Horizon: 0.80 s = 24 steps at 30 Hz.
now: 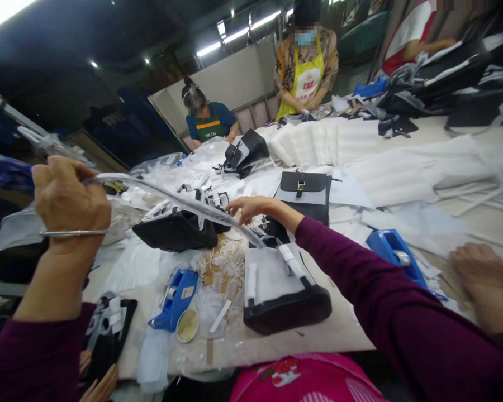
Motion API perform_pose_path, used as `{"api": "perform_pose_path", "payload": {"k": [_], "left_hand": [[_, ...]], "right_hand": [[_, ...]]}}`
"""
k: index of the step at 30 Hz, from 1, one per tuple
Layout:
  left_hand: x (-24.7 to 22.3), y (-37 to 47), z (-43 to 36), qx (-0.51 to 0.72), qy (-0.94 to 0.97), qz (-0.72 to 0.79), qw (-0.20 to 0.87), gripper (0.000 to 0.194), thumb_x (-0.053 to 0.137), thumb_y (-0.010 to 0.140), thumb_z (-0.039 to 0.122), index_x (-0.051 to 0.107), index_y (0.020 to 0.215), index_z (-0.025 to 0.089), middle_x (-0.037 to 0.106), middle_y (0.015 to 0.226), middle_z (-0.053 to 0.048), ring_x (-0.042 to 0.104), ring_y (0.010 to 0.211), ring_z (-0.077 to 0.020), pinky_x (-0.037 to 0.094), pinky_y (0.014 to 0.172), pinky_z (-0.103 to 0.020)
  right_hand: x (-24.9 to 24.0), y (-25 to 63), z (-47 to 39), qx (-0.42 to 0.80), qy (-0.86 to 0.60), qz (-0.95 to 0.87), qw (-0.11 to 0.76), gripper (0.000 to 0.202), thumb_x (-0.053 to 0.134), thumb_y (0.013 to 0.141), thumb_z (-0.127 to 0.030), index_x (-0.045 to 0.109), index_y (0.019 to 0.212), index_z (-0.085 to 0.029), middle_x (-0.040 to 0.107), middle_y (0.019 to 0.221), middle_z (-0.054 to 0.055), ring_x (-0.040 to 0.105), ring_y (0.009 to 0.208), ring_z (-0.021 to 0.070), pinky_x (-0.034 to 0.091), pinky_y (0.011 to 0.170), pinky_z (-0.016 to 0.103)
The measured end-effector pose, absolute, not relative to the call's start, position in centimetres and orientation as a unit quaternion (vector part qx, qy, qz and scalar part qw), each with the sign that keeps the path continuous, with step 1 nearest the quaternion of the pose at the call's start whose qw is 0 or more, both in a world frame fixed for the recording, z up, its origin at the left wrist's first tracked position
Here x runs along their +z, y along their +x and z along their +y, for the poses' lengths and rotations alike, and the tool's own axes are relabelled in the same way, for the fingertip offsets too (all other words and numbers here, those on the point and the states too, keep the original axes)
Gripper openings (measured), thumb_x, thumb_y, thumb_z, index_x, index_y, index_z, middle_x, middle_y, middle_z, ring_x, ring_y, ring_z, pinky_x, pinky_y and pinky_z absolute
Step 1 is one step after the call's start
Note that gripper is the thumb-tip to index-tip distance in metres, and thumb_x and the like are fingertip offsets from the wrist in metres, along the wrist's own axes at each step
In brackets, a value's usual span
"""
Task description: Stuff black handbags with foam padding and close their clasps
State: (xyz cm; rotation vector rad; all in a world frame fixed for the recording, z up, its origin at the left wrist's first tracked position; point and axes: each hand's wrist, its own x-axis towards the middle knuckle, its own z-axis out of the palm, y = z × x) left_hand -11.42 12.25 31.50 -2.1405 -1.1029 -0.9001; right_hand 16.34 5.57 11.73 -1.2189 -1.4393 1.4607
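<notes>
Clamping strap point(180, 199) in left hand point(71, 195); cannot tell grip of right hand point(251, 209). Likely straightening; next, calls for steady tension.

Factory workshop, aproned workers point(305, 72) at a shared table point(347, 329), black bags point(287, 301), blue tape dispensers point(178, 298), strip lights point(208, 49)

Strap point(184, 202) in smooth, glossy plastic

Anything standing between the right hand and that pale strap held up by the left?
Nothing visible. The right hand is right at the strap, though contact is unclear; the left hand grips its raised end.
</notes>
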Motion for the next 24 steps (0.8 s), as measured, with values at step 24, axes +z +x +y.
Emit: {"api": "perform_pose_path", "payload": {"k": [24], "left_hand": [[17.9,-17.4,0.6,0.093,-0.875,-0.475,-0.002,0.012,0.041,0.084,0.024,0.052,0.082,0.021,0.058,0.085,-0.002,0.056,0.069,-0.0164,0.040,0.061,-0.027]], "right_hand": [[-0.1,13.4,9.1,0.308,-0.724,-0.305,0.536,0.025,0.050,0.076,-0.021,0.069,0.091,-0.014,0.068,0.086,0.008,0.062,0.087,0.0210,0.048,0.076,0.028]]}}
